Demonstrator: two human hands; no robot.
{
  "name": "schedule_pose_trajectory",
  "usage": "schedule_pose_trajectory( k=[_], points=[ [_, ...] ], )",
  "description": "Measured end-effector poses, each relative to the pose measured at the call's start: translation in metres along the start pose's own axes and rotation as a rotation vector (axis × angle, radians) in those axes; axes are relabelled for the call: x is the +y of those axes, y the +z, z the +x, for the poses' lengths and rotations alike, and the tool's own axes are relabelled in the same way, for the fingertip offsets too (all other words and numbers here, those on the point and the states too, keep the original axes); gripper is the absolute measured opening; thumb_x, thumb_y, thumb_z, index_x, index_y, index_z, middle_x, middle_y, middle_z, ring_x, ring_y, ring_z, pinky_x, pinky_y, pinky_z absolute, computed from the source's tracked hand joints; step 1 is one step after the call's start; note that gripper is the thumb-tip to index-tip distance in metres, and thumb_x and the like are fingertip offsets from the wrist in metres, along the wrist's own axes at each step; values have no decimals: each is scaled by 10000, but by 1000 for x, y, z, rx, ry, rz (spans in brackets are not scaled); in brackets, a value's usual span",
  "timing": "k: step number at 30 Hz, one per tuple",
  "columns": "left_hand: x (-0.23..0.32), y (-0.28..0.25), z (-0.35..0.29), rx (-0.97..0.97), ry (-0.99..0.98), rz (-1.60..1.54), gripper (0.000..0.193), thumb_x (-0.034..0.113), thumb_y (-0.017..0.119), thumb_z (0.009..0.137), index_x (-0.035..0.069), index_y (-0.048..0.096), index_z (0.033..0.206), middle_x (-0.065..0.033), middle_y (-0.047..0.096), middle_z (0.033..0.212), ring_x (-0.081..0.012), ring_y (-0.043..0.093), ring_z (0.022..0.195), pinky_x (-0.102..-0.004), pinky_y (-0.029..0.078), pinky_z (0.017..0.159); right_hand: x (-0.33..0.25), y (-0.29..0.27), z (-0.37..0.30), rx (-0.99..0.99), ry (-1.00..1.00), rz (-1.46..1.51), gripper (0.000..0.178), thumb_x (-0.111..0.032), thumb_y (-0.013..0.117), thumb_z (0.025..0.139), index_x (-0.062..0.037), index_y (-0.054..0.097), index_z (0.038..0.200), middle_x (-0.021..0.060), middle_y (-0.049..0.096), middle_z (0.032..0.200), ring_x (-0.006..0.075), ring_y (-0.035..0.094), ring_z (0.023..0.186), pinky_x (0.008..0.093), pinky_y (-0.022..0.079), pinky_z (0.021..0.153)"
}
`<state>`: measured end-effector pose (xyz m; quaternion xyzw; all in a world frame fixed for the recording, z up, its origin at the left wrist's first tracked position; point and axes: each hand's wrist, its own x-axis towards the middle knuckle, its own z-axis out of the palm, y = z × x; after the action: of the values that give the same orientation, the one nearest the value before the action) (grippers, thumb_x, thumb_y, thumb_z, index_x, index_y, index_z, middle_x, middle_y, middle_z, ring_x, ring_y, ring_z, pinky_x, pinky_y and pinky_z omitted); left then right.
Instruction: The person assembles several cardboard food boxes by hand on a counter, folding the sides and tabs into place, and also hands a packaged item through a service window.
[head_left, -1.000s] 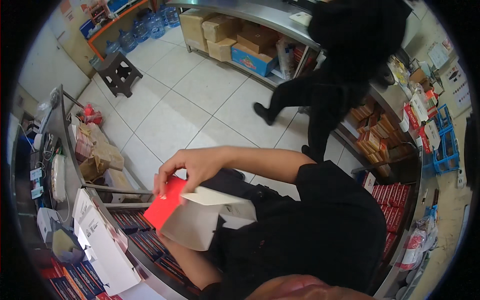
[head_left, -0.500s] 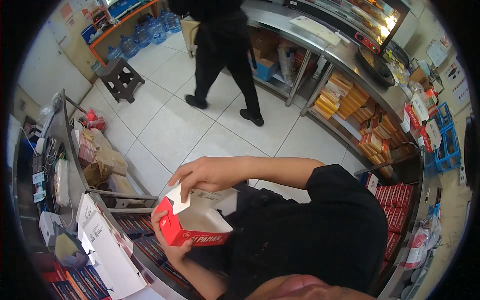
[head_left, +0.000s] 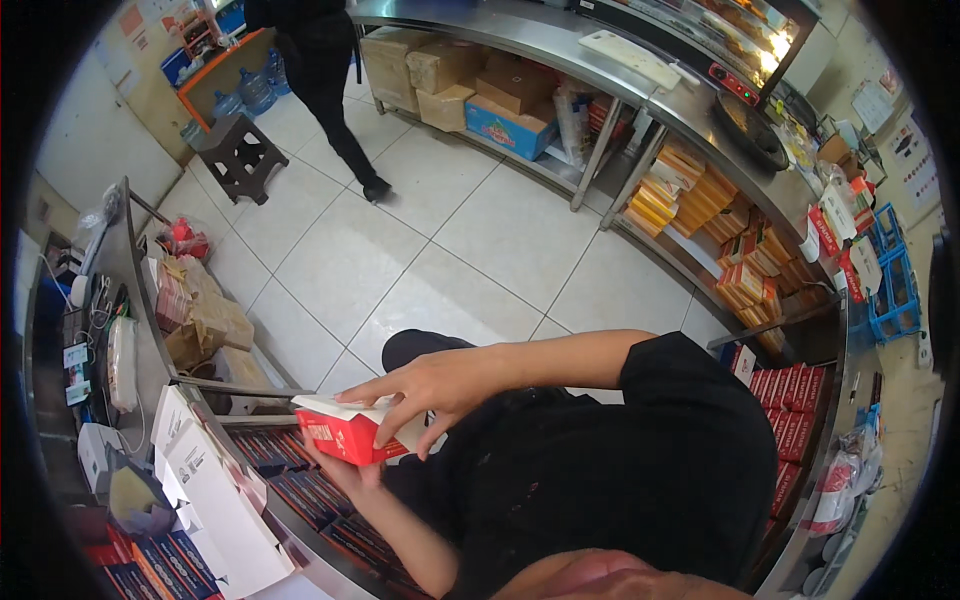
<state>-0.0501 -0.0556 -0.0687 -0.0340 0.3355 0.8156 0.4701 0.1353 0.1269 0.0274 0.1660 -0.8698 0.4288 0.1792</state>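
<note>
A red carton box (head_left: pixel 338 432) with white inner faces is in front of me at the lower middle, tilted. My left hand (head_left: pixel 352 472) grips it from below, fingers partly hidden behind the carton. Over its upper right part lies my right hand (head_left: pixel 440 388), its thumb along the white edge and its fingers bent over the red side and a white flap. The inside of the carton is mostly hidden from me. Close by on the left stand flat white cardboard blanks (head_left: pixel 215 490), leaning on the counter.
Packed dark boxes (head_left: pixel 300 490) fill the shelf below my left arm. Ahead are a dark stool (head_left: pixel 240 158) and a person in black (head_left: pixel 318 80). A steel counter (head_left: pixel 540 45) curves rightward over orange cartons (head_left: pixel 705 205); red cartons (head_left: pixel 792 410) are stacked behind my right arm.
The carton has been turned and tipped, so its open inside faces away more. My right hand has shifted lower, over its side. The other person has walked left and farther off.
</note>
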Motion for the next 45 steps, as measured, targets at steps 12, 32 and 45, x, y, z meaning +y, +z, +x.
schedule_pose_trajectory(
  k=[12,32,45],
  points=[
    [-37,-11,-1,-52,-106,-77,670,594,373,1017,153,365,1521,-176,469,1495,-344,503,1338,-543,441,1092,6,33,1,190,-155,-151,414,-345,813,817,-185,728,1189,156,515,1460,347,590,1141,434,506,961],
    [-87,-19,-148,94,534,778,526,259,386,1086,-47,267,1496,-237,461,1435,-366,316,1466,-499,221,1196,14,85,-68,374,718,703,197,-209,519,1049,-51,554,1163,73,579,1159,189,526,1145,349,383,1060],
    [-76,-26,-147,62,522,772,212,184,553,1045,21,546,1181,-203,582,1324,-267,566,1242,-394,445,1046,15,58,-70,350,700,699,137,-12,657,944,5,651,1079,169,679,1200,281,603,1222,412,464,1051]
  ],
)
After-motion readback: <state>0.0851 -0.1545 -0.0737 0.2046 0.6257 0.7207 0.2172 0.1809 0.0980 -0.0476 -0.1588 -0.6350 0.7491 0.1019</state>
